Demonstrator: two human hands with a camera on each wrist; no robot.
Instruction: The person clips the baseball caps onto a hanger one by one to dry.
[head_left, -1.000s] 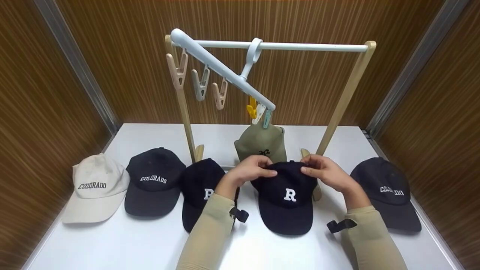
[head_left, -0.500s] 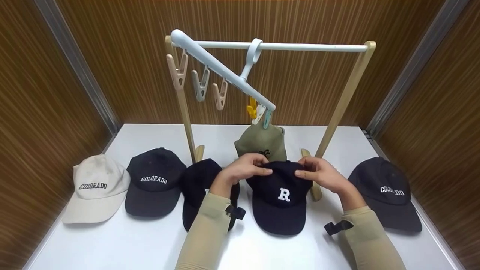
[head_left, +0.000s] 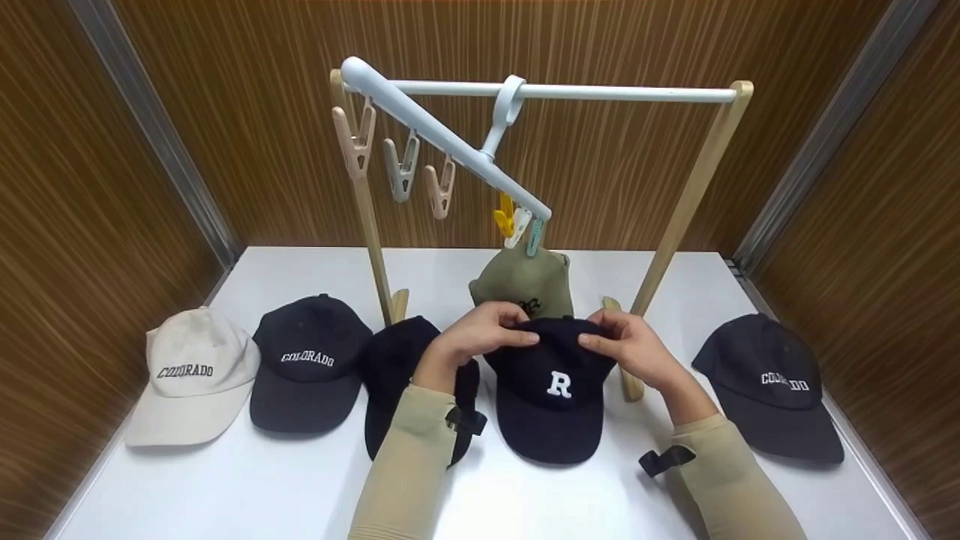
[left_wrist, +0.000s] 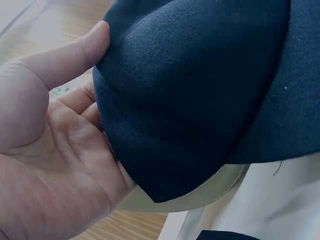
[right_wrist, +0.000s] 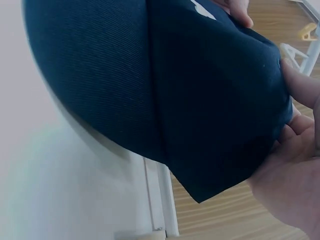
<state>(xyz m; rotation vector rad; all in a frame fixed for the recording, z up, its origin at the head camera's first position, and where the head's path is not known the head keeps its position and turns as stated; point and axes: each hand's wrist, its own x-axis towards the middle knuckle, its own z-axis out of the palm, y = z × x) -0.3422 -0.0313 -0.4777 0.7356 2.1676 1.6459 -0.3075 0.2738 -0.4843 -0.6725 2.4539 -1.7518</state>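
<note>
A navy baseball cap with a white R (head_left: 551, 431) is held upright in front of me, brim toward me. My left hand (head_left: 480, 331) pinches the left top of its crown, thumb in front and fingers behind. On the other side my right hand (head_left: 631, 349) pinches the crown the same way. In the left wrist view the thumb presses the edge of the dark cloth (left_wrist: 190, 95). The right wrist view shows the cap's brim (right_wrist: 90, 65) and right side. Behind it, an olive cap (head_left: 521, 277) sits directly below the hanger's clips.
A pale clip hanger (head_left: 450, 146) hangs slantwise from the rack's white rail (head_left: 630, 93), with several coloured clips. On the white table (head_left: 262, 495) lie a cream cap (head_left: 195, 375), dark caps (head_left: 311, 360) (head_left: 416, 352) at left, and another dark cap (head_left: 769, 382) at right.
Both hands have shifted left and slightly up with the navy R cap, still pinching its crown. The hanger and the other caps look unmoved.
</note>
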